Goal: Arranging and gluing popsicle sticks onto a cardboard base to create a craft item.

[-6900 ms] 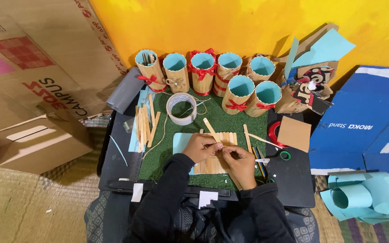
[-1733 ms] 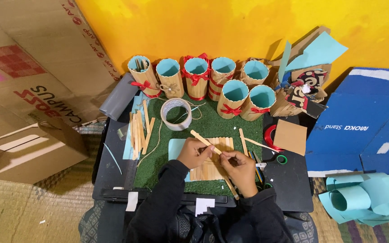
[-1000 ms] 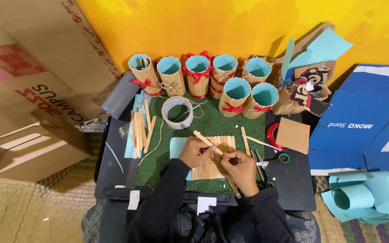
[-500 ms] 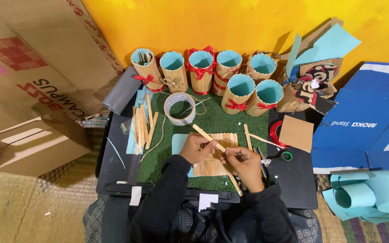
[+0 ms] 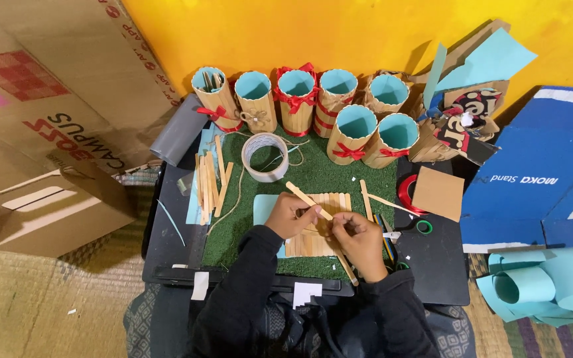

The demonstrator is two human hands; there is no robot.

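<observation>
Between my hands: a long wooden stick [image 5: 308,200] lay slanted, pinched by both.
Left hand [image 5: 291,215]: I had its grip clamped on the stick's middle.
Right hand [image 5: 358,238]: fingers were closed on the same stick, just beside the left.
Under both grips: a row of flat sticks [image 5: 319,225] rested on light blue paper [image 5: 264,208] over the green mat [image 5: 247,229].
Beyond the left grip: a tape roll [image 5: 264,156]; farther, stick-clad cups [image 5: 300,106].
Left of it: loose sticks [image 5: 208,182].
</observation>
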